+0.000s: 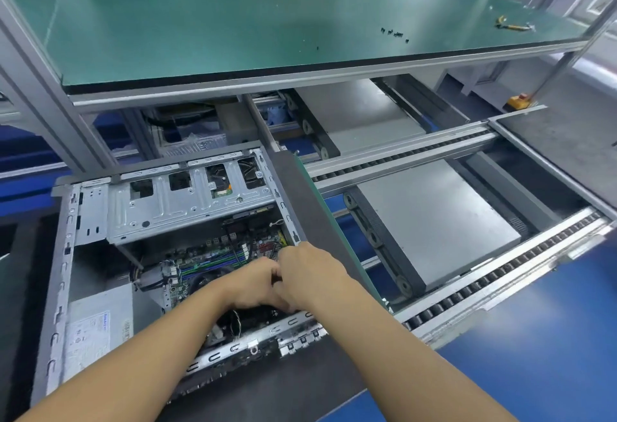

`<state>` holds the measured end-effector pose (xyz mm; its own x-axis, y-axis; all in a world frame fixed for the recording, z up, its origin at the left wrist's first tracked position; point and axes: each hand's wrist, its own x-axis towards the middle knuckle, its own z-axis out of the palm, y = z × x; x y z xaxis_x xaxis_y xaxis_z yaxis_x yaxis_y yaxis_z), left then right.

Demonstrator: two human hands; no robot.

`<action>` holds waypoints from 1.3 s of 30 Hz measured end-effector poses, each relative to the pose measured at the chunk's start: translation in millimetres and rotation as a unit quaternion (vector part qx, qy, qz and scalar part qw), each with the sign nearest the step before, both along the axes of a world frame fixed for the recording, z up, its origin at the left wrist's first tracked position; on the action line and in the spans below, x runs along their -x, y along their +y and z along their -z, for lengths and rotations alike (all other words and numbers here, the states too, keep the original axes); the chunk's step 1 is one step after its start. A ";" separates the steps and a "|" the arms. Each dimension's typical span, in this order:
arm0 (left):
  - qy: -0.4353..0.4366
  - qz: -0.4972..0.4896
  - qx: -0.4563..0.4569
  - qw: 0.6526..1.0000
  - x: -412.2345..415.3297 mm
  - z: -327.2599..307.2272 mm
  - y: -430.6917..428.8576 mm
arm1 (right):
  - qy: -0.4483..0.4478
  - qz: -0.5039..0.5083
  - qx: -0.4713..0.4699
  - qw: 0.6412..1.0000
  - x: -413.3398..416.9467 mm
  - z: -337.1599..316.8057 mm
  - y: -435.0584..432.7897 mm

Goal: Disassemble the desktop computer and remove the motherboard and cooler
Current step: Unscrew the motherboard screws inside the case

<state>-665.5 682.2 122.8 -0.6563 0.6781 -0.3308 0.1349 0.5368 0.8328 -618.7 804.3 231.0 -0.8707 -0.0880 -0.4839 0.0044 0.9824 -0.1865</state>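
L hand (253,288) & R hand (309,274) meet knuckle to knuckle, both curled downward; can't tell what they hold. Under them: motherboard (213,254), in PC case (63,254) laid on side for top access. Cooler hidden. Screws (394,34) parked on green shelf (167,37).

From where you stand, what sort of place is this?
Probably an electronics teardown line in a factory: roller conveyor rails, a green-matted shelf, and an opened desktop computer case.
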 end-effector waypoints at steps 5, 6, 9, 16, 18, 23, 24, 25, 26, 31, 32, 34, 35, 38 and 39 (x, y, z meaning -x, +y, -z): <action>-0.008 -0.004 0.000 1.000 -1.9 2.7 3.7 | 0.018 -0.002 -0.011 1.000 4.7 6.8 4.2; -0.009 -0.005 -0.001 1.000 -1.7 4.2 3.0 | 0.014 -0.005 -0.007 1.000 5.5 7.5 4.3; -0.022 -0.010 -0.006 1.000 -0.1 8.0 -0.3 | 0.012 -0.040 -0.002 0.999 8.3 6.2 5.2; -0.018 -0.023 -0.015 0.999 2.6 12.9 -2.4 | -0.014 -0.051 0.012 0.999 14.0 3.4 5.8; -0.016 -0.017 -0.024 0.999 3.8 14.8 -1.2 | 0.004 -0.027 0.005 1.000 11.3 4.6 5.6; -0.005 -0.010 -0.030 0.999 6.7 17.3 -0.6 | 0.032 -0.031 -0.044 0.998 12.1 9.0 6.0; -0.010 -0.007 -0.031 0.999 7.6 17.8 -1.8 | 0.023 -0.039 -0.042 0.998 13.7 7.8 5.2; -0.017 -0.004 -0.032 0.999 8.2 18.3 -3.5 | 0.014 -0.048 -0.041 0.998 15.1 6.6 4.8; -0.020 -0.001 -0.033 0.999 8.5 18.7 -5.3 | 0.006 -0.058 -0.040 0.997 16.2 5.1 4.6; -0.006 0.005 -0.021 1.000 7.7 18.5 -5.3 | -0.011 -0.085 -0.001 0.996 19.7 3.5 8.0; -0.001 0.005 -0.019 1.000 8.3 18.1 -4.5 | -0.007 -0.080 0.001 0.997 19.8 3.8 7.8; 0.003 0.015 -0.023 1.000 9.0 18.3 -3.2 | 0.015 -0.057 -0.012 0.998 17.8 2.5 4.8; 0.001 0.019 -0.028 0.999 8.9 18.8 -2.7 | 0.029 -0.047 -0.029 0.998 16.7 1.4 2.8; -0.008 0.015 -0.029 0.999 8.2 19.9 -2.4 | 0.044 -0.057 -0.060 0.996 15.0 3.2 -2.1; -0.010 0.015 -0.028 0.999 8.7 20.0 -3.3 | 0.041 -0.063 -0.061 0.995 14.5 3.7 -3.1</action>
